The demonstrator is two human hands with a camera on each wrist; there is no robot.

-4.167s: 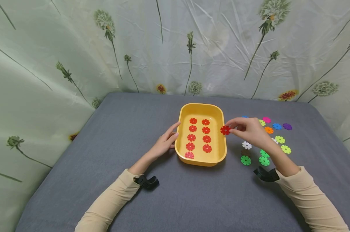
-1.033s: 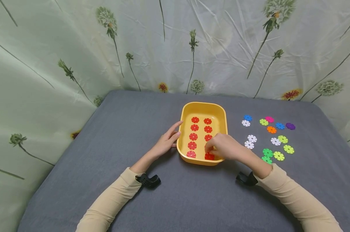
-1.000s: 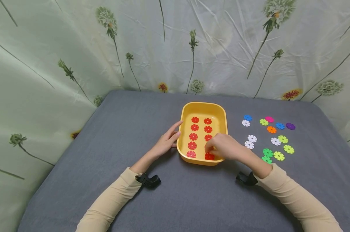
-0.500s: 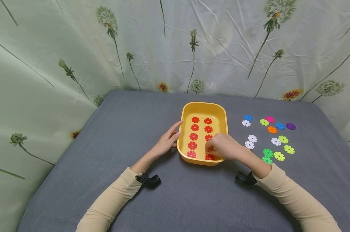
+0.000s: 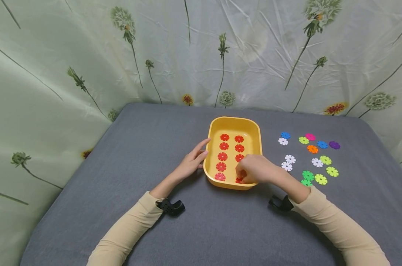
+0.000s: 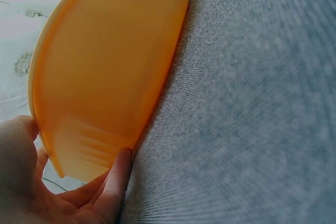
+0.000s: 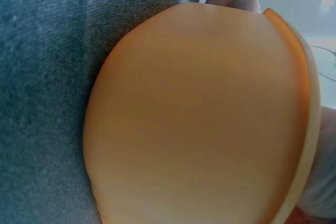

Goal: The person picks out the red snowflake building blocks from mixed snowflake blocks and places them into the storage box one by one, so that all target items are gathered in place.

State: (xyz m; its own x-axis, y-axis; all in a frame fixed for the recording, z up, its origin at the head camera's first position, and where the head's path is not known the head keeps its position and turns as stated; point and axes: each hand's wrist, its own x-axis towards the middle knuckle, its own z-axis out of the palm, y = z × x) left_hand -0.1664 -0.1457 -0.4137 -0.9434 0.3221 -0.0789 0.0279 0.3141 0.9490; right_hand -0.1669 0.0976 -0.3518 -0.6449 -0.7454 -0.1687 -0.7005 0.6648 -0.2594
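Observation:
A yellow plastic tub (image 5: 232, 186) stands on the table, with red snowflake discs (image 5: 222, 156) laid flat inside in two columns. My left hand (image 5: 187, 165) is at the tub's left side, its index finger and thumb touching the rim; in the left wrist view its fingers rest against the outer wall. My right hand (image 5: 259, 169) reaches over the right rim, fingers curled down onto the nearest red snowflake disc (image 5: 239, 180) of the right column. That disc is partly covered, and the fingertips are mostly hidden. The right wrist view mainly has the tub's outer wall (image 7: 194, 114).
Loose snowflake discs in several colours lie right of the tub, among them an orange one (image 5: 312, 149), a purple one (image 5: 334, 145) and green ones (image 5: 308, 175) beside my right forearm. A flower-patterned curtain (image 5: 174, 55) hangs behind the grey table (image 5: 154, 140).
From above the right rim, my right hand has carried a red snowflake disc down to the near end of the right column. In the last second its fingers shift slightly there. The left hand stays put.

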